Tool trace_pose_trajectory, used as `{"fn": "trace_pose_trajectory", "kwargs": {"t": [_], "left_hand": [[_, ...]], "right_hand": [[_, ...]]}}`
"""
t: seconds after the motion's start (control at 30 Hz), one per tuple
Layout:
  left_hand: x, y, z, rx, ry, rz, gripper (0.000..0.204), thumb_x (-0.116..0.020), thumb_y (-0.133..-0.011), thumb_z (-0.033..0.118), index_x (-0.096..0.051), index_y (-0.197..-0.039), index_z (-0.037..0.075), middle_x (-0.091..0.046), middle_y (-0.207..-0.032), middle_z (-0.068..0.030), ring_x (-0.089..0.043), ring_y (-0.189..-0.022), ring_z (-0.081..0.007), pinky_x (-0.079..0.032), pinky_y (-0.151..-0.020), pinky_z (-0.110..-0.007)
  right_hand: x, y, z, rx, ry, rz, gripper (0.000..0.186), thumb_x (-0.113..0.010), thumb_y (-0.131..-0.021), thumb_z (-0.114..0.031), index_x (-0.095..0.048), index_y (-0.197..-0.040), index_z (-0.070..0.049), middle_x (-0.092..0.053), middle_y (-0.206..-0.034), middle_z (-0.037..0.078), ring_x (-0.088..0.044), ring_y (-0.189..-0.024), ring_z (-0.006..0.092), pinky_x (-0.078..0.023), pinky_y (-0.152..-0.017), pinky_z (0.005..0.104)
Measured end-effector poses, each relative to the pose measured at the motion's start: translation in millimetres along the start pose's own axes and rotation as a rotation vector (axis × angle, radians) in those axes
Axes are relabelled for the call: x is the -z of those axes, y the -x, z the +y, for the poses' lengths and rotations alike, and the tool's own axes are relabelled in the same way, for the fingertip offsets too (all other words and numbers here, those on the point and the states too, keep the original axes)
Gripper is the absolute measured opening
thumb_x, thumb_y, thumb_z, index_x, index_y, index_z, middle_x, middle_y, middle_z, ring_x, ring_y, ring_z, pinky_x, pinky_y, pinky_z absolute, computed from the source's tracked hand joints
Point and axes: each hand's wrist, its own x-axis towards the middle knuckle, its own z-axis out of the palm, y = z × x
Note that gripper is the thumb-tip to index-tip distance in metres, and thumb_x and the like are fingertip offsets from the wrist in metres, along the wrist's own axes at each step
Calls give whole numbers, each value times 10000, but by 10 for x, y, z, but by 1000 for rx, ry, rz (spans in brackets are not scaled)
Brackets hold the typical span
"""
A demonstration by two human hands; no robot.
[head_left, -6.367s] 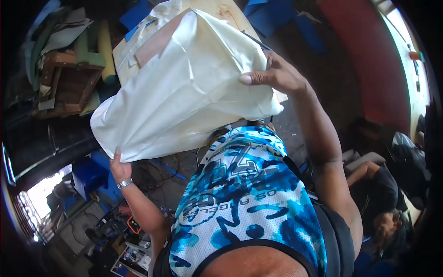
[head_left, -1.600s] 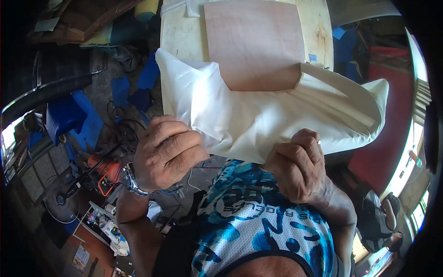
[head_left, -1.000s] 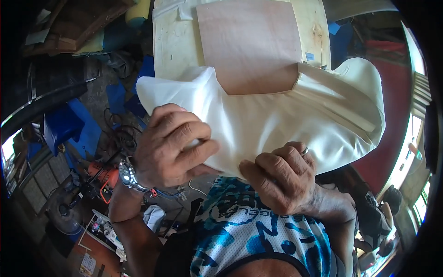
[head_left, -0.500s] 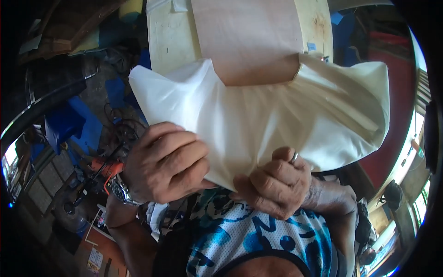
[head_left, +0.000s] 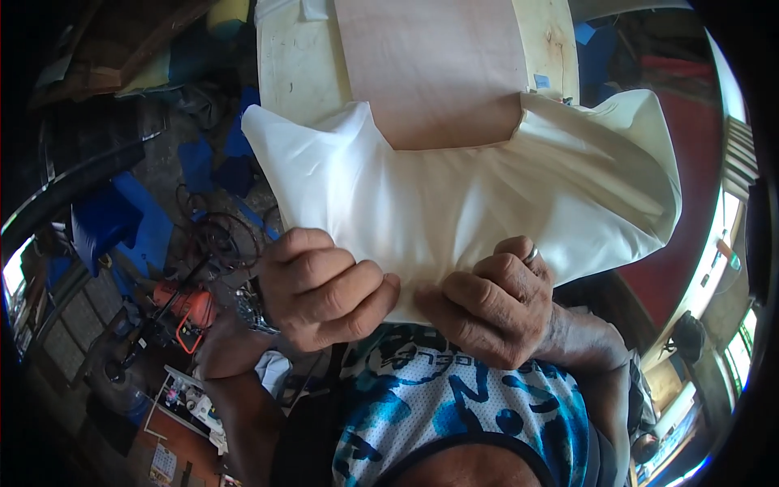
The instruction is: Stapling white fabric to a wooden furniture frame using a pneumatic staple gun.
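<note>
A creased white sheet of fabric or vinyl [head_left: 430, 211], raised at both ends, spans the middle of the view. My left hand [head_left: 324, 288], a metal watch at its wrist, has its fingers curled tightly on the sheet's near edge. My right hand [head_left: 495, 300], wearing a ring, grips that same edge beside it. The thumbs are mostly hidden. Beyond the sheet lies a pinkish thin board [head_left: 430, 65] on a pale plywood top [head_left: 300, 73]; the sheet's notched far edge meets the board.
Blue pieces [head_left: 105, 219], coiled hose [head_left: 215, 231] and an orange machine [head_left: 191, 300] are on the floor to the left. A cluttered orange-topped desk [head_left: 166, 438] stands at lower left. A red panel [head_left: 690, 162] and bright windows [head_left: 742, 349] line the right side.
Earlier my hands held the sheet spread wide apart; now both grip the near edge close together. In the last half second my left hand has shifted right and the sheet slightly upward.
</note>
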Motion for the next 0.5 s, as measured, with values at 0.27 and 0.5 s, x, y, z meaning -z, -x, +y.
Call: {"fn": "trace_pose_trajectory", "kwargs": {"t": [0.27, 0.5], "left_hand": [[171, 42, 361, 282, -162, -272, 218, -728, -852, 223, -583, -1014, 240, -455, -984, 74, -440, -928, -122, -436, -797, -323], [-331, 203, 36, -104, -487, 286, 200, -476, -1035, 431, -607, -1038, 278, -482, -963, 84, -463, -940, -110, -425, -897, -329]], "right_hand": [[-60, -10, 59, 81, -62, 69, 361, -701, -635, -197, -733, -972, -71, -609, -914, 26, -550, -717, 130, -435, -592, 273], [-26, 6, 63, 245, -23, 26, 404, -663, -585, -185, -738, -955, -42, -614, -922, 49, -552, -723, 138, -447, -608, 278]]}}
